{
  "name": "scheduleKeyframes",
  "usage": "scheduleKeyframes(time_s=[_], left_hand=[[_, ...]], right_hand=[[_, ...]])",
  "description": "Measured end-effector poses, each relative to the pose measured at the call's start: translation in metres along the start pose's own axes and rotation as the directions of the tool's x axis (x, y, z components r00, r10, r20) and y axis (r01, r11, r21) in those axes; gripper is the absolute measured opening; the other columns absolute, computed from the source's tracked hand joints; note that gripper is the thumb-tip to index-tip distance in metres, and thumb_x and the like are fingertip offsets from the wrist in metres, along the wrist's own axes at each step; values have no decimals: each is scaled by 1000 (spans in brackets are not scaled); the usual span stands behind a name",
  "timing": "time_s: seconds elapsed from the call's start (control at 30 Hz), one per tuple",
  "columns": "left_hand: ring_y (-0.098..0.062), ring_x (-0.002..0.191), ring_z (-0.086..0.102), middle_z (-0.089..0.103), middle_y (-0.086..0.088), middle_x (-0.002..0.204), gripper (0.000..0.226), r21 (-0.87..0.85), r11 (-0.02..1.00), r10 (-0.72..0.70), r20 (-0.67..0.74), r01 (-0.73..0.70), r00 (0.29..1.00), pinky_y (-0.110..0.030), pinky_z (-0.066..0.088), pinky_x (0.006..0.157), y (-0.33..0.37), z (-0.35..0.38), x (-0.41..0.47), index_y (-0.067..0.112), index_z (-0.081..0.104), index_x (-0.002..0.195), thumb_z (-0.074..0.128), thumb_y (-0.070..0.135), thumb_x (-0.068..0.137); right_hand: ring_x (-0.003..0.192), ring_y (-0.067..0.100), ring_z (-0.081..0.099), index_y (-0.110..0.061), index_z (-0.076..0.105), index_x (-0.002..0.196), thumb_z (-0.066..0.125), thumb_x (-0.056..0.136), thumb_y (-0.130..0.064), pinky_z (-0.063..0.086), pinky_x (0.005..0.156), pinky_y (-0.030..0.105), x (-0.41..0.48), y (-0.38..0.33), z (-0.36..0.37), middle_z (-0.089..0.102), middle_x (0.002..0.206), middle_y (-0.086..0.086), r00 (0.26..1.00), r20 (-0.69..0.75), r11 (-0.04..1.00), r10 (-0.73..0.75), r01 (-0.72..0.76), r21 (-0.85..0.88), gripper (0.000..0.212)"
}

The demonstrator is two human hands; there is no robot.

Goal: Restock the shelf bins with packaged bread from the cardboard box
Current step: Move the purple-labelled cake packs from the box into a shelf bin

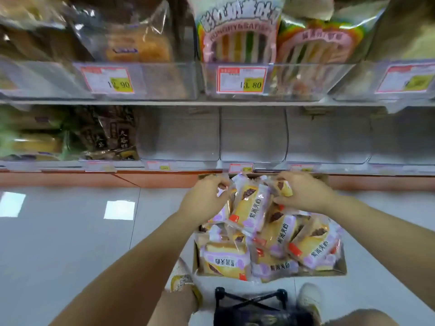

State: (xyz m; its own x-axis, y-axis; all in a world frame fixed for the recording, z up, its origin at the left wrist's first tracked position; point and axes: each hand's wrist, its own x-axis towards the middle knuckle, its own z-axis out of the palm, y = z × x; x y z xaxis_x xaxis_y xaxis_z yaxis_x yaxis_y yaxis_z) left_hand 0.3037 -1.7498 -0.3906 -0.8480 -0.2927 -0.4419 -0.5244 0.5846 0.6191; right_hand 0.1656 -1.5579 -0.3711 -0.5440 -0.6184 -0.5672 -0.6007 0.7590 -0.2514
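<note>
A cardboard box on the floor below the shelf is heaped with several purple-and-yellow bread packs. Over the box's far end, my left hand pinches the left edge of one raised bread pack. My right hand grips another pack at the far right of the heap. Directly behind the box, the clear bins on the lower shelf stand bare.
The upper shelf holds bagged loaves and rainbow toast bags behind price tags. At lower left, bins hold dark and green bread bags. A black folding stool and my shoes lie near the box on the white tiled floor.
</note>
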Motion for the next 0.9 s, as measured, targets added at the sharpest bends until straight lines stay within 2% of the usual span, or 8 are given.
scheduleKeyframes(time_s=[0.1,0.17,0.27,0.5,0.57,0.7,0.8,0.9], left_hand=[[-6,96,56,56,11,113,37,5,998,68,-16,-68,998,-24,44,81,-7,41,29,27,54,124,60,36,88],[-6,94,54,55,11,115,41,4,995,103,-55,-103,993,-26,46,83,-9,54,43,30,52,126,61,40,88],[-8,88,60,62,9,113,31,-49,987,145,-138,-153,980,-32,51,86,-16,77,64,32,55,118,59,37,88],[-2,75,55,61,13,106,21,131,941,337,-258,-313,906,-29,47,80,-27,94,87,31,57,108,60,38,88],[1,74,52,60,13,107,22,162,935,350,-277,-315,895,-26,43,77,-28,95,84,32,57,107,60,41,88],[-9,81,53,52,10,110,29,190,941,330,-320,-281,888,-24,39,80,-27,104,65,26,58,116,58,39,90],[-14,94,57,51,3,120,32,179,949,306,-329,-259,894,-25,41,84,-26,111,47,23,58,120,58,35,91],[-14,100,54,54,0,123,36,156,965,254,-334,-213,908,-23,38,84,-25,115,28,21,55,124,57,36,91]], right_hand=[[123,26,47,-18,44,137,63,83,-50,40,99,36,25,30,24,50,134,6,1000,-24,999,7,-6,33,65],[123,25,48,-19,43,138,58,88,-47,41,99,36,41,44,31,50,135,6,999,-46,1000,-15,16,12,59],[117,26,53,-20,48,132,55,91,-42,44,94,35,66,66,54,56,131,5,987,-156,998,-43,36,-48,47],[112,24,57,-22,55,120,53,90,-50,43,82,29,91,85,84,62,122,2,932,-344,984,-112,55,-172,41],[109,24,58,-25,57,116,50,88,-54,45,81,31,82,85,87,64,118,0,925,-360,978,-125,53,-202,40],[106,21,59,-29,58,114,48,86,-63,48,84,32,49,82,91,65,113,-4,920,-381,978,-97,16,-210,45],[93,17,57,-31,57,101,49,88,-59,48,84,32,23,81,95,65,110,-5,927,-366,987,-88,31,-158,32],[101,12,57,-27,59,111,54,82,-66,46,90,30,6,83,99,63,114,-8,950,-300,995,-91,76,-63,49]])
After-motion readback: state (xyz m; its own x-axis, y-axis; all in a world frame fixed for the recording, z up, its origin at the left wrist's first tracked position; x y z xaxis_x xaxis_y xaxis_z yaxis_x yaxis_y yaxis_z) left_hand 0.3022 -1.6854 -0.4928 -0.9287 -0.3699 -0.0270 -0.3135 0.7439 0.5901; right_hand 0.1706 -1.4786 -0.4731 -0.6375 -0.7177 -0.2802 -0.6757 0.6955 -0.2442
